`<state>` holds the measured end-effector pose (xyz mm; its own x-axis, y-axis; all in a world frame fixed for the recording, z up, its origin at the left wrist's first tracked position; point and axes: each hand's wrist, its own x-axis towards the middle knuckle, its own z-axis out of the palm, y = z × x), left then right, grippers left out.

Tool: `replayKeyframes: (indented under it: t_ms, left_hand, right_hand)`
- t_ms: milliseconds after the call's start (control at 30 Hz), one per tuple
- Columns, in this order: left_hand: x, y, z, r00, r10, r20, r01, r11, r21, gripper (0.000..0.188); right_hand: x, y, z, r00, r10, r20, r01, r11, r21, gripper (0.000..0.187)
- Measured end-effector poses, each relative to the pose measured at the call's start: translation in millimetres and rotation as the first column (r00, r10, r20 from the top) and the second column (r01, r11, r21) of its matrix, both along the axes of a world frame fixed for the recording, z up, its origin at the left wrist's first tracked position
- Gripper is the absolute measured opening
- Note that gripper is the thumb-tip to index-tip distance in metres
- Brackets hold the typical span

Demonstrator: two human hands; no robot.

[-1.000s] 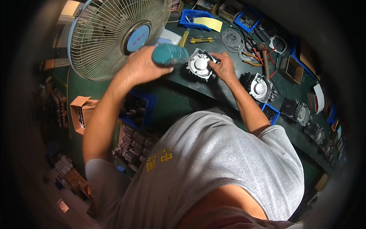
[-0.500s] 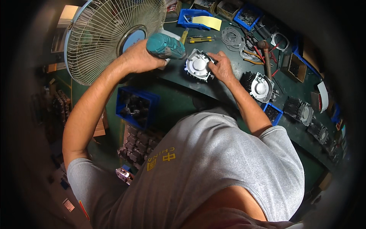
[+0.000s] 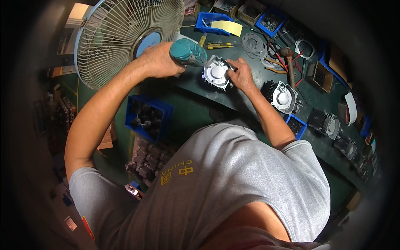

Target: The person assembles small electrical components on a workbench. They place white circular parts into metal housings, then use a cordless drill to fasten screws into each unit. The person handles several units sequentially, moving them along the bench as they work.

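My left hand (image 3: pixel 163 61) is wrapped round the grip of a teal power screwdriver (image 3: pixel 187 52). Its nose end points right, at the upper-left rim of a silver cast-metal housing (image 3: pixel 218 71) with dark fins beneath; whether the bit touches a screw is too small to tell. My right hand (image 3: pixel 241 74) grips the right edge of this housing with thumb and fingers, keeping it on the green bench. Right of my right forearm stands a similar finned housing (image 3: pixel 283 97), silver face up.
A large caged fan (image 3: pixel 133 41) stands at the left. Blue bins (image 3: pixel 214 17) line the bench's back. A hammer (image 3: pixel 290 66), pliers (image 3: pixel 274 63), yellow cutter (image 3: pixel 218 45) and grey gasket rings (image 3: pixel 253 43) lie nearby. Below the bench edge sits a blue crate (image 3: pixel 168 113) of dark parts.
My left hand and the power screwdriver have shifted slightly right and down, closer to the housing's upper-left rim. My right hand stays on the housing.
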<state>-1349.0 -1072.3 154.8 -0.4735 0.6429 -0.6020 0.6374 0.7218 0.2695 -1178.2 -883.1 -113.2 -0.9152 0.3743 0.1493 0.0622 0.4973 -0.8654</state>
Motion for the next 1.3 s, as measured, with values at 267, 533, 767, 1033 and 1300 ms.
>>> replayKeyframes:
  t_ms: [267,533,767,1033,1300]
  left_hand:
    - [5.0,-23.4,-14.9,0.986,0.075,0.146,-0.112,0.960,0.258,0.035]
    - [27.9,-37.3,1.8,0.995,0.101,0.024,-0.104,0.967,0.232,0.049]
    - [13.3,-16.2,-1.6,0.998,-0.008,0.061,-0.007,0.970,0.244,0.044]
    - [0.4,-1.8,5.2,0.960,0.129,0.249,-0.159,0.982,0.104,0.044]
    - [4.6,3.0,23.6,0.996,-0.050,0.077,0.037,0.986,0.163,0.039]
  right_hand:
    - [2.4,-5.8,1.4,0.997,-0.066,0.035,0.066,0.998,0.017,0.037]
    - [4.7,-16.0,-0.6,0.994,-0.093,0.059,0.092,0.995,0.032,0.034]
    - [4.7,-8.2,2.9,0.994,-0.083,0.066,0.082,0.996,0.017,0.032]
    - [-2.2,-5.4,-4.2,0.992,-0.110,0.061,0.107,0.992,0.060,0.033]
    - [-2.3,-7.1,0.5,0.988,-0.133,0.074,0.127,0.989,0.076,0.032]
